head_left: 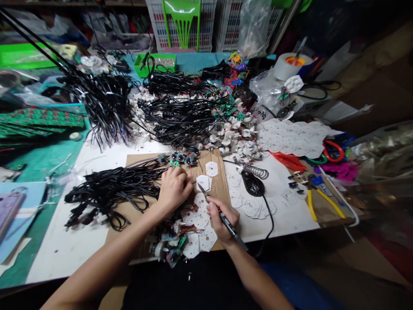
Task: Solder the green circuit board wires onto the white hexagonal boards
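Observation:
My right hand (pixel 223 217) is closed around a soldering iron (pixel 232 231), held like a pen. The iron's tip points up and left at a white octagonal board (pixel 204 183); whether it touches cannot be told. My left hand (pixel 175 188) is curled shut just left of that board, among thin wires. Its fingertips are turned away, so what they pinch stays hidden. Beyond the left hand sit small green circuit boards (pixel 177 158). Black cables (pixel 129 185) lie bundled to its left. More white boards (pixel 201 211) are spread between the hands on the cardboard (pixel 222 181).
A coiled-spring iron stand (pixel 254 171) stands to the right. Yellow-handled pliers (pixel 325 200) lie farther right. Piled black cables (pixel 180 116) and white parts fill the back. Green circuit panels (pixel 41 118) are stacked at left. Loose electronic parts (pixel 171 243) lie near the front edge.

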`<control>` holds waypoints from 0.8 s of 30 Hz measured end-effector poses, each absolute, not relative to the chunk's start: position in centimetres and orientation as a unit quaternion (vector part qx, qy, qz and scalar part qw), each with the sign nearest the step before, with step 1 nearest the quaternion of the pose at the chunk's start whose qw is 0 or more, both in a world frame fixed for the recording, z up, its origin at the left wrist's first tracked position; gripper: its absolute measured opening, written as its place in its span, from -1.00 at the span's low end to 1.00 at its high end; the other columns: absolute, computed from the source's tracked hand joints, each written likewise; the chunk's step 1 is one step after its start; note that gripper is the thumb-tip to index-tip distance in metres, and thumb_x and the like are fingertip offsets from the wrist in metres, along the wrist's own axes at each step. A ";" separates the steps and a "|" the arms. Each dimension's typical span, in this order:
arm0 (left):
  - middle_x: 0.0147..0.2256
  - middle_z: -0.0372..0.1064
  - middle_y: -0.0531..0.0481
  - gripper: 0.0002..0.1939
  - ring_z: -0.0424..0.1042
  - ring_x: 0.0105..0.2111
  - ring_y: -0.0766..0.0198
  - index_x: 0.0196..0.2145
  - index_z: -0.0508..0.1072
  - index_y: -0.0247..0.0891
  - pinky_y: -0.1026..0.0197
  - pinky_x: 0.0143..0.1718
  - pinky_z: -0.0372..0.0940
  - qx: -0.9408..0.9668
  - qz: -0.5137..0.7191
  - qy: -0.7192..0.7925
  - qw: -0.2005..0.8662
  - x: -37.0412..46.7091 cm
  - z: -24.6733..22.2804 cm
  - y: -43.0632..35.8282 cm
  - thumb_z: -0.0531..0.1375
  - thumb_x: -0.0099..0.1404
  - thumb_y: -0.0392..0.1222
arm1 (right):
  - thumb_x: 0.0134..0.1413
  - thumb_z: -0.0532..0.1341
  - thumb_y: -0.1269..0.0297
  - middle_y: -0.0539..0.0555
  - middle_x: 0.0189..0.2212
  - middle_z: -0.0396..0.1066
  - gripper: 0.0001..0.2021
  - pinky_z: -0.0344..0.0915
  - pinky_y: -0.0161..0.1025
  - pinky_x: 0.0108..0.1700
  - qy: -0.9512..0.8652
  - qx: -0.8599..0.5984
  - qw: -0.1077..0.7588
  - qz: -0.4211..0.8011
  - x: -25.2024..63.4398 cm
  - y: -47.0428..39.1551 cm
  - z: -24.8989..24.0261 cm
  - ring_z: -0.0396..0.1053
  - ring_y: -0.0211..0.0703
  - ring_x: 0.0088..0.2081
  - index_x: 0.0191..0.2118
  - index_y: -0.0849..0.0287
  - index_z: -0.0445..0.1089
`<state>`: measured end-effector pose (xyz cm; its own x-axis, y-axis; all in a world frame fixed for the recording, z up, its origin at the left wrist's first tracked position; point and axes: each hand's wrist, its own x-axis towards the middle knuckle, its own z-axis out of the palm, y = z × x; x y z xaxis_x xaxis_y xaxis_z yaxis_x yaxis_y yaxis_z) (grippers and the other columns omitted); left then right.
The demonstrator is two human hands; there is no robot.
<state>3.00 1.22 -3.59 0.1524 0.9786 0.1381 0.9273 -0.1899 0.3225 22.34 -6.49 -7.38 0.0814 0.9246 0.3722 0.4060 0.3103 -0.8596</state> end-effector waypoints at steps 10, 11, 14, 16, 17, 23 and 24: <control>-0.22 0.46 -0.13 -0.85 0.33 -0.13 0.00 -0.42 0.48 -0.21 -0.06 -0.10 0.18 0.764 0.149 0.625 0.064 3.1 -3.7 1.2 0.21 0.33 -0.24 | 0.36 0.20 0.33 0.03 -0.44 0.63 -0.79 0.54 -0.31 -0.41 -0.640 -0.522 0.504 0.253 22.4 -6.3 -7.1 0.59 -0.19 -0.49 -0.04 0.10 0.59; -0.22 0.46 -0.13 -0.86 0.33 -0.13 0.00 -0.42 0.48 -0.21 -0.06 -0.10 0.18 0.764 0.149 0.625 0.064 3.1 -3.7 1.1 0.20 0.32 -0.24 | 0.36 0.20 0.33 0.03 -0.44 0.62 -0.78 0.54 -0.31 -0.41 -0.641 -0.522 0.503 0.252 22.4 -6.3 -7.1 0.59 -0.19 -0.49 -0.03 0.10 0.59; -0.22 0.46 -0.13 -0.86 0.33 -0.13 0.00 -0.41 0.49 -0.22 -0.07 -0.10 0.18 0.764 0.145 0.625 0.061 3.1 -3.7 1.1 0.20 0.32 -0.25 | 0.37 0.19 0.33 0.03 -0.45 0.62 -0.78 0.54 -0.30 -0.39 -0.644 -0.520 0.503 0.247 22.4 -6.3 -7.1 0.60 -0.19 -0.48 -0.03 0.10 0.59; -0.22 0.45 -0.14 -0.86 0.33 -0.14 0.00 -0.40 0.50 -0.22 -0.07 -0.10 0.19 0.765 0.141 0.625 0.061 3.2 -3.7 1.1 0.20 0.32 -0.24 | 0.36 0.19 0.33 0.03 -0.45 0.62 -0.78 0.54 -0.30 -0.39 -0.646 -0.522 0.499 0.246 22.4 -6.3 -7.1 0.60 -0.18 -0.48 -0.04 0.11 0.59; -0.21 0.45 -0.14 -0.86 0.33 -0.13 0.00 -0.40 0.50 -0.22 -0.07 -0.10 0.19 0.766 0.139 0.624 0.061 3.2 -3.6 1.1 0.19 0.33 -0.24 | 0.36 0.19 0.34 0.03 -0.45 0.62 -0.78 0.54 -0.30 -0.39 -0.647 -0.524 0.497 0.246 22.4 -6.3 -7.1 0.60 -0.18 -0.48 -0.04 0.11 0.59; -0.21 0.43 -0.16 -0.85 0.31 -0.14 0.01 -0.40 0.52 -0.23 -0.07 -0.09 0.19 0.765 0.134 0.626 0.065 3.3 -3.4 1.1 0.19 0.32 -0.23 | 0.35 0.19 0.35 0.03 -0.45 0.62 -0.78 0.55 -0.29 -0.35 -0.653 -0.520 0.496 0.240 22.4 -6.3 -7.0 0.59 -0.19 -0.48 -0.05 0.13 0.59; -0.21 0.44 -0.16 -0.85 0.31 -0.14 0.01 -0.40 0.52 -0.22 -0.07 -0.09 0.19 0.765 0.135 0.626 0.067 3.3 -3.3 1.1 0.18 0.32 -0.23 | 0.35 0.19 0.35 0.03 -0.44 0.63 -0.78 0.55 -0.29 -0.34 -0.654 -0.519 0.496 0.238 22.3 -6.3 -6.9 0.60 -0.19 -0.48 -0.06 0.13 0.59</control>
